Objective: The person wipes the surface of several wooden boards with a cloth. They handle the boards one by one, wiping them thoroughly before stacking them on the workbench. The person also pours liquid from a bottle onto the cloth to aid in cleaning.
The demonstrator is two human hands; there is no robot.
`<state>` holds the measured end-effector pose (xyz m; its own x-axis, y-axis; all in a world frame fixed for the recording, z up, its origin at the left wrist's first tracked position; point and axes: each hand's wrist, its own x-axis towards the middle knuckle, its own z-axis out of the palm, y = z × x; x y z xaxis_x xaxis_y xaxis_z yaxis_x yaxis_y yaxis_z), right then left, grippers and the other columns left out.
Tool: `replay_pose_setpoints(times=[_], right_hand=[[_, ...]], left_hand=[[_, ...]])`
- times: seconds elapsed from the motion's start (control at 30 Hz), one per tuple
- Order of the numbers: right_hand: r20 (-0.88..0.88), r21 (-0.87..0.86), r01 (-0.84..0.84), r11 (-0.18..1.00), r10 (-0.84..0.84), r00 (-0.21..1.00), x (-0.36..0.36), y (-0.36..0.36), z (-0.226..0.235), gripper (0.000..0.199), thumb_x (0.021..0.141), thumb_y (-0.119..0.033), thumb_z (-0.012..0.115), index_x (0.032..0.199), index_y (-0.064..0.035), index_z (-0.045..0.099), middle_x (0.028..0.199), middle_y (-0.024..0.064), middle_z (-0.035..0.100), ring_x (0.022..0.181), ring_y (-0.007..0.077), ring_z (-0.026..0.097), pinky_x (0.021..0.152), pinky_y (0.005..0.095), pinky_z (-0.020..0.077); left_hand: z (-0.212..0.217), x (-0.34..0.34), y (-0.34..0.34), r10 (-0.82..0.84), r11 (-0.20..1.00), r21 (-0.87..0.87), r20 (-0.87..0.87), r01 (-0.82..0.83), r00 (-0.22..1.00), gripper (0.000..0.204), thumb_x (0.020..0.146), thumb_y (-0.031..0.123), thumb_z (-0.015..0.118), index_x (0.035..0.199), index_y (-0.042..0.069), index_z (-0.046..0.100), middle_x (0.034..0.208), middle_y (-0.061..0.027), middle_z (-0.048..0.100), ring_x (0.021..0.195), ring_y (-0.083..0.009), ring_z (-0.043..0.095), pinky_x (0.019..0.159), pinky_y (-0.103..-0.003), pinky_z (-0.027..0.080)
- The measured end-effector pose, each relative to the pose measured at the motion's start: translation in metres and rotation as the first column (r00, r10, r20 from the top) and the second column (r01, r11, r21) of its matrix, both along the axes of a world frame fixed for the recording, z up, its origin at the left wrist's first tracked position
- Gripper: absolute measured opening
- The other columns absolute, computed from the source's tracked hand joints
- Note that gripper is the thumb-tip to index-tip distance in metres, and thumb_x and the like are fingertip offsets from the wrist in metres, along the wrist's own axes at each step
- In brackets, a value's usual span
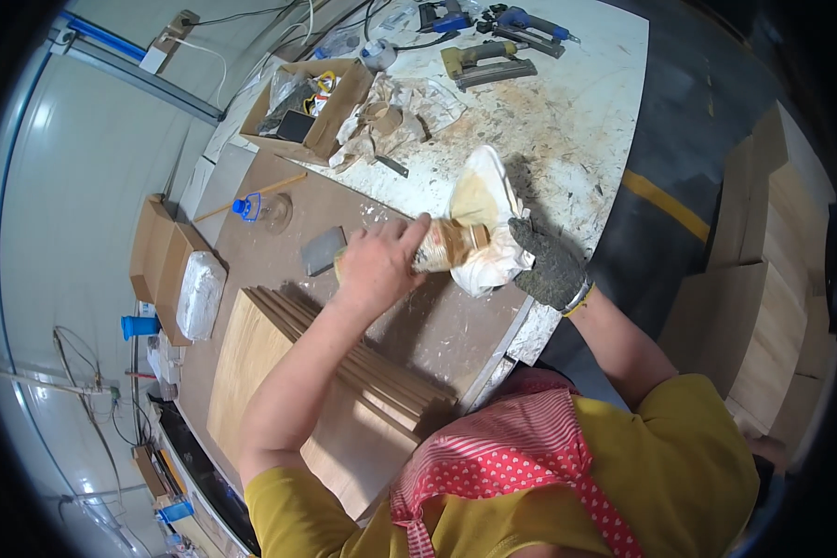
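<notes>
At the left of the desk point(372, 200), an open cardboard box point(158, 256) sits touching a white wrapped packet point(202, 296). Next come stacked wood panels point(235, 377), partly behind the left forearm, and a clear bottle point(272, 216) with a blue cap. Farther back, a cardboard tray point(321, 144) holds mixed small items; a grey block point(323, 251) lies just beside the left hand point(377, 260). That bare hand grasps a tan-brown plastic bottle point(446, 246), tilted on its side above the desk, neck pointing right against a stained white cloth point(484, 191). At the back lie 3 nail guns point(490, 63), 2 blue and 1 yellowish. The right hand point(551, 270), in a dark grey glove, grips the cloth's right edge. Tall cardboard pieces point(716, 307) stand at far right.
</notes>
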<state>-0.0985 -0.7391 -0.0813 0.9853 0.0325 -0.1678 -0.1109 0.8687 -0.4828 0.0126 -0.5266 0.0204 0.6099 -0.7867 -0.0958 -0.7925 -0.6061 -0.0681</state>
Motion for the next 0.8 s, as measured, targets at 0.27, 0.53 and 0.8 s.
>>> replay_pose_setpoints(times=[0.27,0.53,0.8], right_hand=[[0.115,0.151,0.060,0.987,-0.078,0.990,0.001,0.009,0.012,0.047,0.095,-0.016,0.051,0.136,0.0035,0.037,0.125,0.0177,0.054,0.110,0.0265,0.058,0.093,0.0379,0.0499],[0.019,-0.534,0.093,0.841,-0.098,0.995,-0.004,-0.003,-0.006,0.044,0.097,-0.021,0.046,0.136,0.0001,0.039,0.126,0.0155,0.053,0.111,0.0257,0.056,0.093,0.0376,0.0490],[0.035,-0.104,0.125,0.987,-0.122,0.992,-0.008,-0.008,-0.014,0.054,0.090,-0.017,0.056,0.138,-0.0016,0.036,0.132,0.0147,0.049,0.118,0.0252,0.051,0.100,0.0378,0.0433]], left_hand=[[0.026,-0.003,0.007,-0.082,0.995,0.085,0.292,0.059,0.953,0.060,0.068,0.029,0.077,0.122,0.021,0.052,0.091,-0.0022,0.056,0.089,-0.0198,0.057,0.074,-0.037,0.042],[0.033,-0.014,0.004,-0.116,0.990,0.112,0.287,0.087,0.951,0.056,0.069,0.023,0.074,0.121,0.023,0.053,0.091,-0.0012,0.056,0.089,-0.0191,0.057,0.074,-0.037,0.041],[-0.011,0.025,0.000,0.157,0.981,-0.118,0.018,-0.154,0.987,0.069,0.065,0.022,0.077,0.128,0.018,0.050,0.109,-0.0078,0.060,0.100,-0.0279,0.058,0.082,-0.040,0.044]])
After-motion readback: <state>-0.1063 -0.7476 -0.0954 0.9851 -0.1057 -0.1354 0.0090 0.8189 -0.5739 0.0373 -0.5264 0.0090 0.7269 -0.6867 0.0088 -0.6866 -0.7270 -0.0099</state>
